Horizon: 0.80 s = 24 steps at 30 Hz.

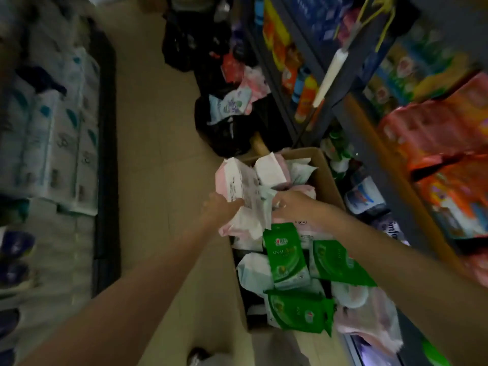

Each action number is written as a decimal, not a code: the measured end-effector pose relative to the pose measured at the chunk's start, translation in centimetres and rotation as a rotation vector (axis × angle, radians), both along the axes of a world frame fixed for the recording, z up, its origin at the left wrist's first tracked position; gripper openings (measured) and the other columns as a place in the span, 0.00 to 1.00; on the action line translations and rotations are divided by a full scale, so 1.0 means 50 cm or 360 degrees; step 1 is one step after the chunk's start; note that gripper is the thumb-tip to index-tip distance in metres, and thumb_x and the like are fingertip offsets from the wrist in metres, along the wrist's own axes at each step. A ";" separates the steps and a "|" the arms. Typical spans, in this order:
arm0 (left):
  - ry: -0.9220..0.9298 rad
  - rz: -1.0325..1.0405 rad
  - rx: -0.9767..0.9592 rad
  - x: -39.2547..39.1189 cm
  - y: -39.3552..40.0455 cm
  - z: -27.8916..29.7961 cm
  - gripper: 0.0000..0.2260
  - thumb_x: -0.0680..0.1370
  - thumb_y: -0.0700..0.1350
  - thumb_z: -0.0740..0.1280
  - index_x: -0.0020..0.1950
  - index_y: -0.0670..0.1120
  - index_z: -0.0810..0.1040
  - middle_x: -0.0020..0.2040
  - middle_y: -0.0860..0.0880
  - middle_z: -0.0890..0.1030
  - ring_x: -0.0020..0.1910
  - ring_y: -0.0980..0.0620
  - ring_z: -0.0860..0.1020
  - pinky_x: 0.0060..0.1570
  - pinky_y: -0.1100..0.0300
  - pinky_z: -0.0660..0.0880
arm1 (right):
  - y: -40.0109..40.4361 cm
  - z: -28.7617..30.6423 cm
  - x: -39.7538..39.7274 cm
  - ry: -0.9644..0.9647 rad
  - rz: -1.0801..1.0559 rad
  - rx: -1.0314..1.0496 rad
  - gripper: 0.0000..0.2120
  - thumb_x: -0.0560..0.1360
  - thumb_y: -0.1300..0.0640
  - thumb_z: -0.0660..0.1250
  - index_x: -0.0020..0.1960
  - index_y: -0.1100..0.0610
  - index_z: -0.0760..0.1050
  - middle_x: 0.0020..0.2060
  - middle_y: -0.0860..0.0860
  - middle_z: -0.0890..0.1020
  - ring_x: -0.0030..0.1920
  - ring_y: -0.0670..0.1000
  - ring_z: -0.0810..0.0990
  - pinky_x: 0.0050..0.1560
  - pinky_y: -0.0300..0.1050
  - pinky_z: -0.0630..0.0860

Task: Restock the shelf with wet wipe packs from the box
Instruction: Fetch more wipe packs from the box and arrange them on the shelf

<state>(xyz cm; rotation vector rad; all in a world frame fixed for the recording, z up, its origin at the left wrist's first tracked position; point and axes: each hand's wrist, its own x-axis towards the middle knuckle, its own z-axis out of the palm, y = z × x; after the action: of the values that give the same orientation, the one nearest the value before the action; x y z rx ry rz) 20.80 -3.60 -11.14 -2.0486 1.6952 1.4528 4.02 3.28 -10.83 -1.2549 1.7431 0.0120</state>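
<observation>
A cardboard box [326, 178] stands on the floor by the right-hand shelf [369, 122], full of wet wipe packs, pink and white at the far end and green [286, 256] nearer me. My left hand [220, 207] grips the lower side of a pink and white wet wipe pack [241, 184] raised over the box's left rim. My right hand [290, 203] is closed on the same pack's crumpled right end. Several more pink packs [272, 169] lie behind it in the box.
Shelves of white and teal packs [52, 133] line the left of the aisle. Black bags with loose packs [232, 107] sit on the floor beyond the box. Orange packages [443, 154] and bottles [365, 195] fill the right shelves. Tan floor runs between.
</observation>
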 end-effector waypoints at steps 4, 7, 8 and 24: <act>-0.0055 0.0081 0.0091 -0.007 -0.024 -0.073 0.39 0.70 0.63 0.68 0.69 0.36 0.64 0.65 0.41 0.72 0.62 0.40 0.74 0.59 0.53 0.73 | -0.001 -0.047 0.015 -0.0167 -0.0055 0.0002 0.15 0.76 0.56 0.65 0.61 0.59 0.72 0.52 0.50 0.75 0.57 0.52 0.75 0.55 0.43 0.71; 0.0066 0.0200 0.0197 -0.023 -0.040 -0.148 0.52 0.49 0.71 0.74 0.63 0.39 0.70 0.57 0.43 0.79 0.53 0.42 0.79 0.51 0.54 0.77 | -0.005 -0.072 0.004 -0.0203 -0.0083 0.0007 0.16 0.76 0.56 0.65 0.62 0.60 0.71 0.56 0.53 0.76 0.59 0.53 0.74 0.56 0.42 0.70; 0.0123 0.0286 0.0219 -0.019 -0.048 -0.202 0.55 0.40 0.70 0.75 0.60 0.40 0.72 0.53 0.44 0.81 0.50 0.42 0.81 0.50 0.50 0.79 | -0.008 -0.080 -0.003 -0.0230 -0.0124 0.0024 0.16 0.76 0.56 0.65 0.62 0.60 0.72 0.56 0.54 0.76 0.59 0.53 0.75 0.57 0.43 0.70; -0.0626 -0.0869 -0.0975 -0.007 0.054 -0.088 0.46 0.50 0.60 0.78 0.60 0.41 0.64 0.50 0.41 0.74 0.45 0.44 0.74 0.45 0.53 0.75 | -0.105 -0.112 0.074 -0.0767 -0.1691 0.0111 0.51 0.49 0.36 0.76 0.67 0.55 0.65 0.55 0.54 0.80 0.50 0.54 0.80 0.47 0.50 0.79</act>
<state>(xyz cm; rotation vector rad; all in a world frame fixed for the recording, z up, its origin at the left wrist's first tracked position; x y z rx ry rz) 20.45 -0.92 -15.55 -1.6913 2.4212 0.3640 7.71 -1.99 -16.42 -0.1308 1.7396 -0.7680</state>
